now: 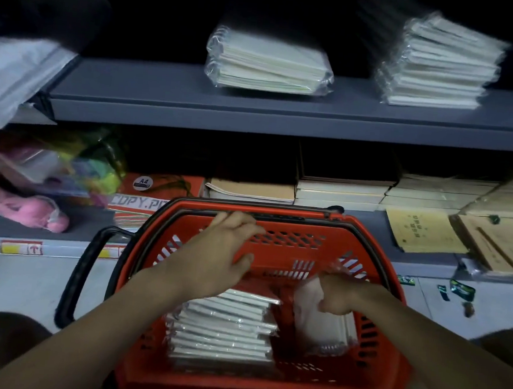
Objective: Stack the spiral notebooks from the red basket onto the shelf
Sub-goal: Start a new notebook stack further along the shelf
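Observation:
The red basket (366, 384) stands on the floor below me. Inside it lies a pile of plastic-wrapped spiral notebooks (223, 326) on the left. A few more notebooks (325, 322) stand on edge at the right. My right hand (337, 296) grips the top of these upright notebooks. My left hand (225, 247) hovers over the basket's far side with fingers spread and holds nothing. On the grey shelf (171, 95) above sit two stacks of wrapped notebooks, a low one (268, 63) in the middle and a taller one (443, 64) to the right.
The basket's black handle (80, 272) hangs out to the left. The lower shelf (366, 221) holds copy paper packs (157, 186), exercise books (341, 191), brown envelopes (424, 232) and a pink toy (33, 210). Small scraps (459, 290) lie on the tiled floor at right.

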The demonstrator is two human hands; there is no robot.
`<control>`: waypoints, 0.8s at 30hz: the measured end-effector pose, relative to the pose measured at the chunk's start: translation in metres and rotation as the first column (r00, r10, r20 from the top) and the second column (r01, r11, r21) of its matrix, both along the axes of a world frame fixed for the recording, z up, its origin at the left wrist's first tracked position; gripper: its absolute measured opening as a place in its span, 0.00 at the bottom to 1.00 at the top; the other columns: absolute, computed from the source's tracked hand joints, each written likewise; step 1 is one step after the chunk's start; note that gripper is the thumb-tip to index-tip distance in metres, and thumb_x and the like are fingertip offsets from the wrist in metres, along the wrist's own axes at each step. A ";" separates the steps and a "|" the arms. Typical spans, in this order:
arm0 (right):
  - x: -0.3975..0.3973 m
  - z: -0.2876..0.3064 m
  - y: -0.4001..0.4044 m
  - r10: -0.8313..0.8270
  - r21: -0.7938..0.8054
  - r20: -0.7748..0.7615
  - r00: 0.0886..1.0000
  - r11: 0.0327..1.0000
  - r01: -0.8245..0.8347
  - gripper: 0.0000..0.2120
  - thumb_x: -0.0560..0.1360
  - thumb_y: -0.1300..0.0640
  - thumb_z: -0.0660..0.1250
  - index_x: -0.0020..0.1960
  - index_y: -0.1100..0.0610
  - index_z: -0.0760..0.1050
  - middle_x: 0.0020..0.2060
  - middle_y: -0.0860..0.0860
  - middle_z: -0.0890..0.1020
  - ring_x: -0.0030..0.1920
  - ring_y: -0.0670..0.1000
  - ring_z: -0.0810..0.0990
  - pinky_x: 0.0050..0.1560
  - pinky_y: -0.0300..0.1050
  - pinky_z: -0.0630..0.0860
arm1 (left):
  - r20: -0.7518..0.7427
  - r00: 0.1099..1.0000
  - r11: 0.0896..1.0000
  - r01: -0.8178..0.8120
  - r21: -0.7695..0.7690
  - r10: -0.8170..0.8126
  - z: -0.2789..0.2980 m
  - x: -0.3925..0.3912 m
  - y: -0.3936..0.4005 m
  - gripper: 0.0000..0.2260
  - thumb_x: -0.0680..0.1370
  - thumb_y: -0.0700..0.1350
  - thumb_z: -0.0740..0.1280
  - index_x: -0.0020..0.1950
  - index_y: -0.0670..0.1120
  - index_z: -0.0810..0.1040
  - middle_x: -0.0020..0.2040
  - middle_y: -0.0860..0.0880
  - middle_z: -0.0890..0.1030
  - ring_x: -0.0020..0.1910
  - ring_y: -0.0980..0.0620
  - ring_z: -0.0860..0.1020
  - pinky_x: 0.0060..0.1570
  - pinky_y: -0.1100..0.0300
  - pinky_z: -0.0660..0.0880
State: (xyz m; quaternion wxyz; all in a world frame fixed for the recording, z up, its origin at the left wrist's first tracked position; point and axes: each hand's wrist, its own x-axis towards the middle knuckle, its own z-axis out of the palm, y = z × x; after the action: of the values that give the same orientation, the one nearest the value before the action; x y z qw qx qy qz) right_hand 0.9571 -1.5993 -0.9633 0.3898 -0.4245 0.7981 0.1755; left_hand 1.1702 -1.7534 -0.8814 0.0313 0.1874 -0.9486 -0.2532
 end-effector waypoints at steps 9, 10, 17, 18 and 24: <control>-0.004 -0.030 0.006 -0.079 -0.294 -0.127 0.989 0.955 0.039 0.21 0.77 0.52 0.67 0.68 0.58 0.73 0.67 0.57 0.69 0.71 0.58 0.65 0.70 0.49 0.66 | 0.291 0.950 0.990 0.088 0.110 -0.117 -0.014 0.015 0.011 0.21 0.82 0.52 0.62 0.75 0.54 0.66 0.72 0.56 0.67 0.73 0.54 0.63 0.73 0.53 0.64; -0.004 -0.031 0.005 -0.089 -0.319 -0.113 0.990 0.946 0.049 0.21 0.77 0.52 0.67 0.67 0.58 0.73 0.66 0.56 0.70 0.70 0.57 0.66 0.70 0.47 0.66 | 0.310 0.942 0.989 0.094 0.118 -0.126 -0.015 0.015 0.012 0.21 0.82 0.51 0.62 0.75 0.54 0.66 0.72 0.56 0.67 0.73 0.53 0.63 0.73 0.54 0.64; -0.006 -0.040 0.008 -0.242 -0.263 -0.050 0.969 0.939 0.221 0.14 0.77 0.54 0.69 0.59 0.61 0.78 0.60 0.59 0.79 0.57 0.55 0.80 0.53 0.43 0.74 | 0.402 0.902 0.981 0.098 0.168 -0.159 -0.017 0.017 0.018 0.20 0.82 0.52 0.61 0.75 0.54 0.66 0.74 0.55 0.68 0.73 0.52 0.66 0.71 0.59 0.64; -0.006 -0.038 0.007 -0.264 -0.244 -0.043 0.964 0.938 0.246 0.12 0.76 0.55 0.70 0.57 0.60 0.78 0.56 0.57 0.81 0.52 0.54 0.81 0.47 0.42 0.74 | 0.405 0.900 0.980 0.097 0.177 -0.162 -0.016 0.017 0.018 0.20 0.83 0.52 0.61 0.75 0.54 0.66 0.74 0.55 0.68 0.73 0.52 0.67 0.70 0.60 0.64; 0.005 -0.005 -0.013 -0.217 -0.316 -0.082 0.973 0.931 0.181 0.06 0.73 0.58 0.68 0.50 0.57 0.79 0.42 0.50 0.81 0.42 0.50 0.80 0.35 0.41 0.73 | 0.420 0.894 0.979 0.084 0.188 -0.157 -0.013 0.020 0.015 0.20 0.83 0.51 0.61 0.75 0.53 0.68 0.74 0.54 0.70 0.73 0.53 0.68 0.70 0.59 0.66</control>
State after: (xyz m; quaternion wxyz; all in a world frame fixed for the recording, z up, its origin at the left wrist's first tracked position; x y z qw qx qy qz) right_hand 0.9625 -1.6124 -0.9681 0.2882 -0.3859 0.8757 0.0332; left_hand 1.1903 -1.7385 -0.8941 -0.2115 0.1816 -0.9174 -0.2841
